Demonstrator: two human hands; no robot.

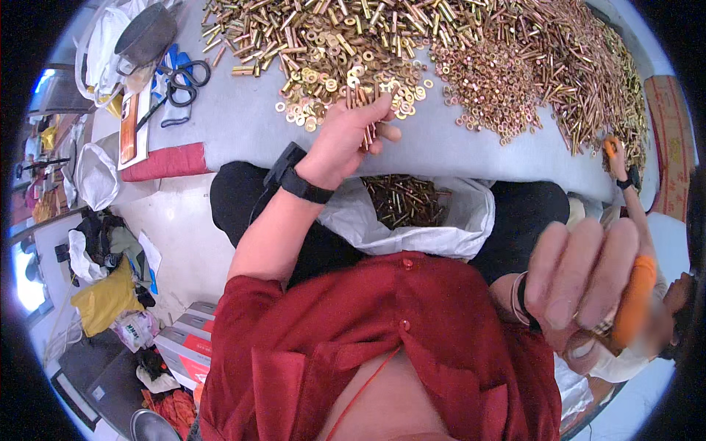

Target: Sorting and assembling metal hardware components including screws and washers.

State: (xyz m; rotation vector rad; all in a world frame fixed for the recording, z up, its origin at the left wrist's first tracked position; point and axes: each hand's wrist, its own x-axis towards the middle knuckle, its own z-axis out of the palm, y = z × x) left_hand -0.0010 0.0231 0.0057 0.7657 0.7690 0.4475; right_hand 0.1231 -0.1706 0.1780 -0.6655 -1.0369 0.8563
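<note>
My left hand (pixel 351 134) is closed around several slim brass-coloured metal bolts (pixel 369 136) over the near edge of the table. Just beyond it lies a heap of flat washers (pixel 312 88), mixed with metal sleeves at the back. My right hand (pixel 577 287) is raised close to the camera on the right, its fingers curled inward; whatever they may hold is hidden. Between my legs, a white sack (pixel 467 220) stands with its mouth spread, and darker metal bolts (pixel 404 200) lie inside.
Small nuts (pixel 489 88) and long bolts (pixel 559 66) are heaped on the grey-covered table (pixel 243 110). Black-handled scissors (pixel 180 84) and a dark pan (pixel 145 35) sit at left. Another person's hand (pixel 616 156) reaches the pile at right. Boxes (pixel 187 342) stand on the floor.
</note>
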